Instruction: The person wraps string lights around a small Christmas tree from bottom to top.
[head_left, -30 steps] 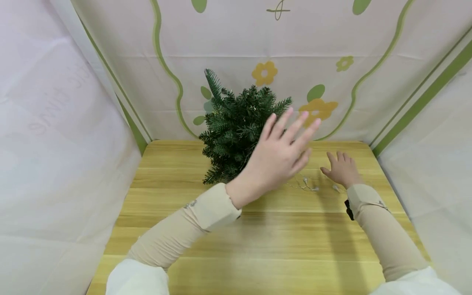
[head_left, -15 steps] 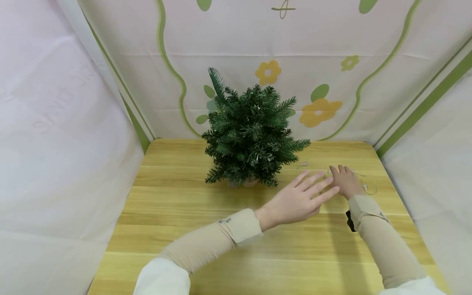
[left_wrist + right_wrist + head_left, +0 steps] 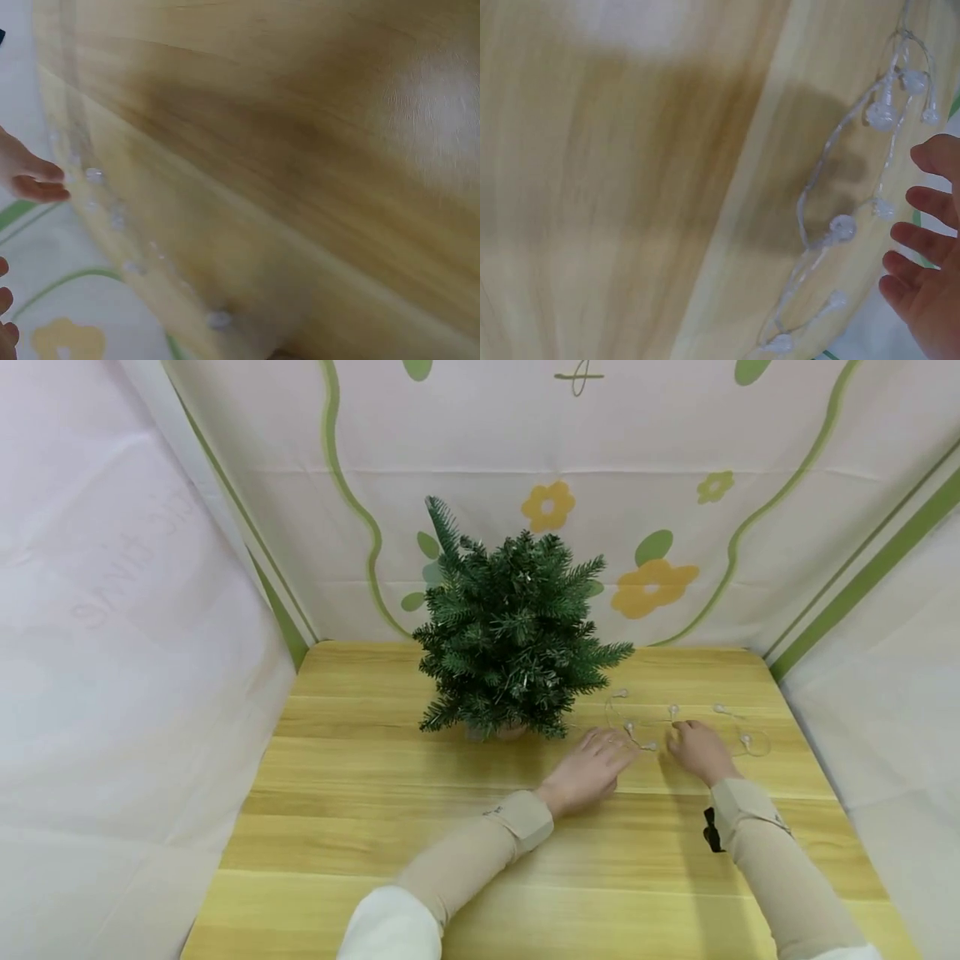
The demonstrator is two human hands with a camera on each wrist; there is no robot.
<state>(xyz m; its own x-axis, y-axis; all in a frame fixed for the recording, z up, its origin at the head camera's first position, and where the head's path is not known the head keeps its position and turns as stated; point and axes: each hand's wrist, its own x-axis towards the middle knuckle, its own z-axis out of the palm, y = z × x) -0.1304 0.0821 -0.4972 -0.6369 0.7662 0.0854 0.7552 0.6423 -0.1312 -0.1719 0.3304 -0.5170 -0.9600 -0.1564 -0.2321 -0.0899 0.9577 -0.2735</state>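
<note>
A string of clear bulb lights [image 3: 648, 746] lies loosely on the wooden table, to the right of a small green artificial Christmas tree [image 3: 517, 635]. My left hand [image 3: 588, 770] is low beside the nearer bulbs, slightly blurred, its fingers loosely bent. In the left wrist view only its fingertips show at the left edge. Just right of the wire is my right hand [image 3: 703, 752]. The right wrist view shows its fingers [image 3: 922, 244] spread and relaxed, apart from the bulbs [image 3: 843, 227]. I see nothing held in either hand.
The wooden table [image 3: 375, 843] is bounded at the back by a printed fabric wall [image 3: 465, 443] with flowers, and by pale fabric on both sides. A black object [image 3: 712, 831] sits at the right wrist.
My left hand has come down from in front of the tree, moving right and nearer to the lights. My right hand has shifted slightly nearer, and its fingers are more bent.
</note>
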